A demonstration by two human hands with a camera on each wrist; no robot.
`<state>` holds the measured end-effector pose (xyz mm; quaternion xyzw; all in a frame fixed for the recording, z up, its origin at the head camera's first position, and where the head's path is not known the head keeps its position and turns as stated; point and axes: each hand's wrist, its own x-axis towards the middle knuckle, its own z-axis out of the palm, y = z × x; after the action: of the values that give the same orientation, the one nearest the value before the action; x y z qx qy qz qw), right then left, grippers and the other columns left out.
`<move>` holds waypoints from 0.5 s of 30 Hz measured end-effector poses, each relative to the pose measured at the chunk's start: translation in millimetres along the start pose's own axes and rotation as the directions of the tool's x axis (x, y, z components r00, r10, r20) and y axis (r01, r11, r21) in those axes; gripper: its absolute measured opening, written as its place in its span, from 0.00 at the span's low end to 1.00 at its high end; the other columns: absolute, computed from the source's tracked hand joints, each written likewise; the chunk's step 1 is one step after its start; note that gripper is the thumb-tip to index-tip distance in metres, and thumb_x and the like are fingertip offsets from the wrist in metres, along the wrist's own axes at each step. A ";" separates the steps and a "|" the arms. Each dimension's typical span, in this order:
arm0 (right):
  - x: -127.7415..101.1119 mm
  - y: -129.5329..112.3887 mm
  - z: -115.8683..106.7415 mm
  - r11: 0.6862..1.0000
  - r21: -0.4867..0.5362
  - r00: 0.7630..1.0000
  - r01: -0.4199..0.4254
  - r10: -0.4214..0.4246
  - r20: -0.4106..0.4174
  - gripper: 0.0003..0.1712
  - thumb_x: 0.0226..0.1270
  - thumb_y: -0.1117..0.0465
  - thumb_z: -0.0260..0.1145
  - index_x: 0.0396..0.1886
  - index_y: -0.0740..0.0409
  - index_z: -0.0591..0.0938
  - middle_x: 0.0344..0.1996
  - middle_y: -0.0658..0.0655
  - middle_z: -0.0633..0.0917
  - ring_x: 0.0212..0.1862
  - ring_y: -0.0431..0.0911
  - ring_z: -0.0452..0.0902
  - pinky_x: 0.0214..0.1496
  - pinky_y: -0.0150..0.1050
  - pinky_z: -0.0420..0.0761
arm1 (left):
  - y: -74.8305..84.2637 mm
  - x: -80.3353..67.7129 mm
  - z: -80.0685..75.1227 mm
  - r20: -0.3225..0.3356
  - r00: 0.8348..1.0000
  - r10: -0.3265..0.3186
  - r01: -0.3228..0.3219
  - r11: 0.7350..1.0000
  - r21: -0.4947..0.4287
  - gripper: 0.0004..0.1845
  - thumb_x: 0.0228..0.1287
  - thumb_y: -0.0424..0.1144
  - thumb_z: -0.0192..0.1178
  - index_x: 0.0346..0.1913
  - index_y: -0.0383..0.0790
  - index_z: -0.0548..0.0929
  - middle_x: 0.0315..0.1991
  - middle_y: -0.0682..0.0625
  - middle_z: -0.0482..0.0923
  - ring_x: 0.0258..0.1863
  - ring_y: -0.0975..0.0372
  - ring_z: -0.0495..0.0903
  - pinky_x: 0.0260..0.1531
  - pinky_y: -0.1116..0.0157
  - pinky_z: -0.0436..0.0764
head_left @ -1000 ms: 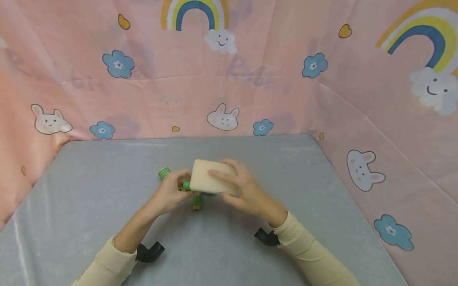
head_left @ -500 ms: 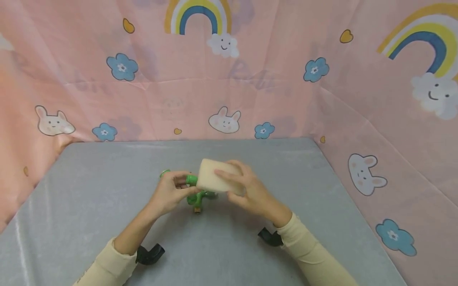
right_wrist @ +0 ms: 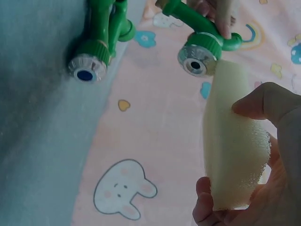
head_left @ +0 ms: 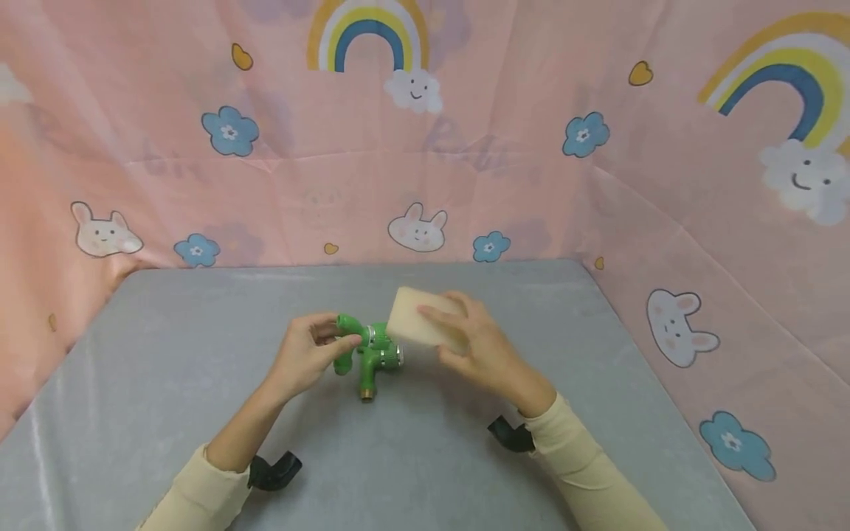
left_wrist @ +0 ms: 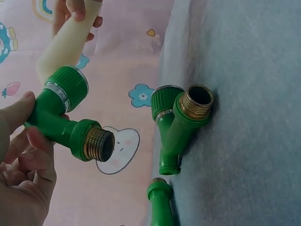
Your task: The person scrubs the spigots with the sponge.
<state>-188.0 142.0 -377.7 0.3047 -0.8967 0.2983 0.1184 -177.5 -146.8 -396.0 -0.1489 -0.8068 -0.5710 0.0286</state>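
Now the left hand (head_left: 307, 357) pinches a green fitting (head_left: 350, 337); the right hand (head_left: 479, 345) grips a sponge (head_left: 417, 324).

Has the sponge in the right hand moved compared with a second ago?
Yes. The sponge has shifted right, off the green fitting in the left hand, and now sits clearly right of the fitting lying on the table.

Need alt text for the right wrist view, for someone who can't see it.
The right hand grips a cream sponge whose top edge meets the chrome end of a green fitting held up by the left hand. A second green fitting lies on the grey table, pink cartoon cloth behind.
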 end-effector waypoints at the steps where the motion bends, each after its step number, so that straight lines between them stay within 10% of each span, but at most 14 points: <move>1: 0.0 0.4 -1.1 1.000 0.000 1.000 -0.008 0.008 -0.007 0.35 0.57 0.65 0.69 0.67 0.44 0.79 0.67 0.66 0.72 0.62 0.61 0.72 0.55 0.56 0.81 | -1.0 0.4 -0.3 -0.005 1.000 -0.007 0.007 1.000 0.003 0.09 0.65 0.32 0.68 0.45 0.31 0.86 0.40 0.36 0.89 0.28 0.62 0.87 0.30 0.68 0.84; 15: 1.4 -10.2 20.2 0.959 -0.178 0.974 0.219 -0.227 -0.026 0.38 0.53 0.68 0.77 0.65 0.44 0.81 0.64 0.64 0.74 0.58 0.60 0.73 0.54 0.52 0.84 | -3.8 2.4 2.4 -0.003 0.999 -0.047 0.047 0.999 -0.005 0.12 0.66 0.35 0.67 0.47 0.28 0.84 0.40 0.34 0.89 0.27 0.67 0.85 0.25 0.69 0.82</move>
<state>-183.4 122.5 -388.4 0.3852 -0.8764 0.2104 0.1982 -180.5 -145.2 -399.8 -0.1289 -0.8086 -0.5738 0.0159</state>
